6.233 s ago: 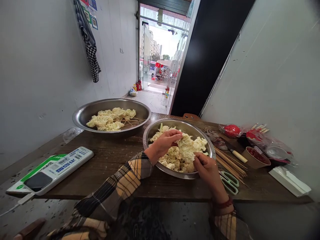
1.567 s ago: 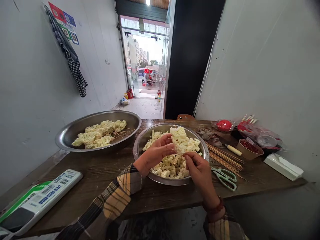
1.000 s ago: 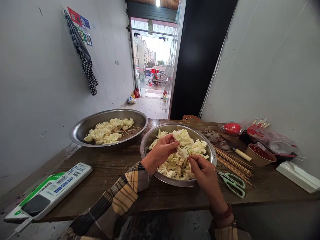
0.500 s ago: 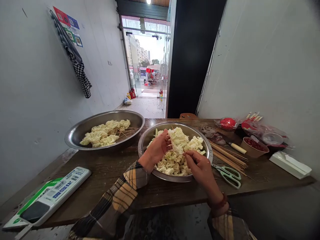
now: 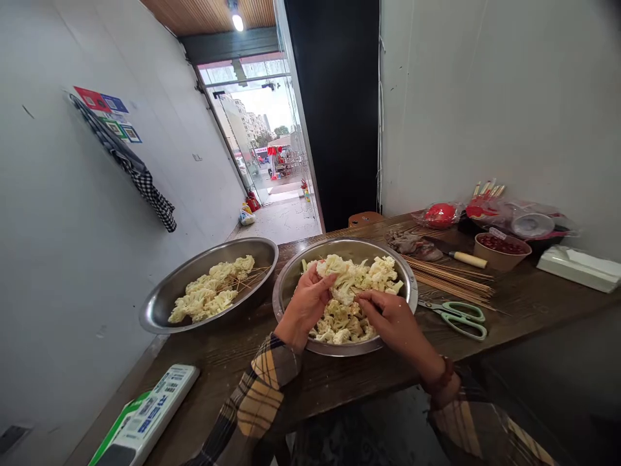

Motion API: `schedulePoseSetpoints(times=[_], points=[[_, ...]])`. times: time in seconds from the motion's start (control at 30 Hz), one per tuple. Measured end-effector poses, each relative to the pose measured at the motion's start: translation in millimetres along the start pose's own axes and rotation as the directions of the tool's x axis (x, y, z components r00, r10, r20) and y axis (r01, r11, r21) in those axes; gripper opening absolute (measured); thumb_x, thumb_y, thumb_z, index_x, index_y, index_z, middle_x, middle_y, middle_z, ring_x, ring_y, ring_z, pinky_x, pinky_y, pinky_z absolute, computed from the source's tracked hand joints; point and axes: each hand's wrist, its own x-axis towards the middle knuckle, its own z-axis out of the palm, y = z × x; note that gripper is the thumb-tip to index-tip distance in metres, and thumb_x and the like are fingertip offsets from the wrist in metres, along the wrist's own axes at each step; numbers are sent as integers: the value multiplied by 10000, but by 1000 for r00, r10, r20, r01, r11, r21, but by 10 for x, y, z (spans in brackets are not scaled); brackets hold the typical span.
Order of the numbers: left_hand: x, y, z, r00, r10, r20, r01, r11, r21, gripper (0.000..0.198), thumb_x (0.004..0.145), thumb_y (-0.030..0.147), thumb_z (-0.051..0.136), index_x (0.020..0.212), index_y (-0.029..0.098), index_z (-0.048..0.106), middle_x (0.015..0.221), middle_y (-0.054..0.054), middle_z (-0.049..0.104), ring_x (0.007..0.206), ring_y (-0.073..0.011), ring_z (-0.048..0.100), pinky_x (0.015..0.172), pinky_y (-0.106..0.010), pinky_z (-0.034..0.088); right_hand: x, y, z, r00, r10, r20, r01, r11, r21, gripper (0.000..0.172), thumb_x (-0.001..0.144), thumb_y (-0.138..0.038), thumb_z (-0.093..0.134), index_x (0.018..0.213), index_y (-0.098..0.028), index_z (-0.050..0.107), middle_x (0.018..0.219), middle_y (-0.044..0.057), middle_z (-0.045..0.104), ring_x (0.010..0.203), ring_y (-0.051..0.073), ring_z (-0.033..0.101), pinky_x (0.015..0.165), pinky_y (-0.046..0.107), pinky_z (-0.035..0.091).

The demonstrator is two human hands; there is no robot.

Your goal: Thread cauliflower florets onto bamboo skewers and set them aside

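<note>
A steel bowl of cauliflower pieces stands in front of me. Above it, my left hand has its thumb and fingers closed on a cauliflower floret. My right hand pinches at the lower right end of the same floret, where a thin skewer seems to be, mostly hidden by the fingers. At the left, a second steel bowl holds skewered cauliflower, the sticks pointing right.
Right of the near bowl lie bamboo skewers, green-handled scissors and a knife. Behind them are a paper tub and a tissue pack. A white box lies at the front left.
The view has tilted and turned to the right. My left fingers have closed in over the floret, which sits lower and flatter. My right hand still pinches at its lower end.
</note>
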Motion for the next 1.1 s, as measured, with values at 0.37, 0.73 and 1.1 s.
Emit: schedulePoseSetpoints(times=[0.37, 0.73, 1.1], points=[[-18, -29, 30, 996, 79, -44, -72, 986, 148, 405, 683, 216, 765, 1043, 171, 586, 1037, -52, 664, 905, -148, 621, 743, -232, 472, 22, -4, -35, 1000, 2, 18, -3, 1000, 31, 259, 923, -305, 448, 803, -187, 645, 733, 21, 668, 692, 165, 609, 642, 259, 419], [-16, -42, -80, 996, -10, -94, 5, 999, -53, 283, 755, 385, 683, 931, 166, 649, 885, -46, 661, 747, -136, 604, 617, -231, 474, -37, 45, 3, 1000, 25, 19, -24, 999, -32, 299, 914, -380, 458, 844, -188, 677, 677, 12, 647, 629, 157, 589, 600, 244, 434], [-2, -67, -88, 979, -9, -206, -7, 997, -75, 251, 665, 362, 747, 803, 175, 650, 742, 1, 618, 626, -104, 549, 562, -224, 435, -55, 53, 0, 1000, 4, 11, -3, 990, -144, 321, 904, -388, 471, 929, -178, 712, 725, 40, 704, 648, 184, 641, 626, 283, 508]])
